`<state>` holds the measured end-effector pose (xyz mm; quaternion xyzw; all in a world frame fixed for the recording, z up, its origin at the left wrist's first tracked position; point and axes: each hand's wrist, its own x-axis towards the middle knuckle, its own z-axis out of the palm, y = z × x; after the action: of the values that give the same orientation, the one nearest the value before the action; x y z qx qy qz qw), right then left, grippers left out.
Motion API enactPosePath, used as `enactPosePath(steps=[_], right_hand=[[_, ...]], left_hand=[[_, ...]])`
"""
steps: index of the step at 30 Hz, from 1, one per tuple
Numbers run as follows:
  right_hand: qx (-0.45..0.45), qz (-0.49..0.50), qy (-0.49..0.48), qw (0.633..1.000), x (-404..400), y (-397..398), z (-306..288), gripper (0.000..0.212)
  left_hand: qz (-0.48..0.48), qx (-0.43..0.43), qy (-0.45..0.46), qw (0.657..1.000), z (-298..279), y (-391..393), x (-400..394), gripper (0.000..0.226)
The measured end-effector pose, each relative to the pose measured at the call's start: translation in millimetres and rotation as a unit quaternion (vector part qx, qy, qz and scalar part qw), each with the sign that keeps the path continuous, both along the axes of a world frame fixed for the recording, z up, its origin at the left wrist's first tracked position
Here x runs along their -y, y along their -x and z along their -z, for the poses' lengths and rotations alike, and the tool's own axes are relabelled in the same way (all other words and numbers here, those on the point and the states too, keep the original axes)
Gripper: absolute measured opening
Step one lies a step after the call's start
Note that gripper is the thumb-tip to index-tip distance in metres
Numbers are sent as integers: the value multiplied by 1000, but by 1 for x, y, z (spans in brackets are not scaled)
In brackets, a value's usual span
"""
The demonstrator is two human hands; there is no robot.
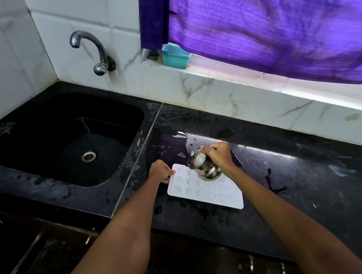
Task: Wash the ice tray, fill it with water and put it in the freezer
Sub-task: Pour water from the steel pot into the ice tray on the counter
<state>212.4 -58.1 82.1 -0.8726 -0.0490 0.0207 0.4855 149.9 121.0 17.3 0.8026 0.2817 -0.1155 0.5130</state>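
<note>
A white ice tray (212, 192) with several star-shaped cells lies flat on the wet black counter (303, 182), just right of the sink. My left hand (160, 171) pinches the tray's far left corner. My right hand (219, 155) grips a small steel pot (203, 165) and holds it tilted to the left over the tray's far end. The pot hides part of the tray. I cannot tell whether water is coming out.
A black sink (41, 138) with a steel drain (88, 156) is on the left, under a chrome tap (92, 50) on the tiled wall. A teal box (175, 56) sits on the window ledge below a purple curtain (275, 19). Water puddles lie on the counter.
</note>
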Motion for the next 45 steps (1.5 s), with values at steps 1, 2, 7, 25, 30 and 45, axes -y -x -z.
enactPosePath(steps=[1,2,7,25,30,45], right_hand=[[2,-4,-1,1000,0,1,-1,58],[5,-7,-1,1000,0,1,-2,58],[7,-4,3,1000,-1,1,-2,57],[-100,111,-166,975,32,7,0,30],[-84,113,-151,978,38,9,-8,34],[-68,99,-121,985,34,14,-11,35]], left_hand=[[1,0,-1,1000,0,0,0,25],[1,1,-2,1000,-1,1,0,25],[1,1,-9,1000,-3,1,1,26],[3,-1,-26,1000,-7,4,5,25],[0,-5,-36,999,-8,4,6,23],[-8,-22,-39,999,-11,3,9,20]])
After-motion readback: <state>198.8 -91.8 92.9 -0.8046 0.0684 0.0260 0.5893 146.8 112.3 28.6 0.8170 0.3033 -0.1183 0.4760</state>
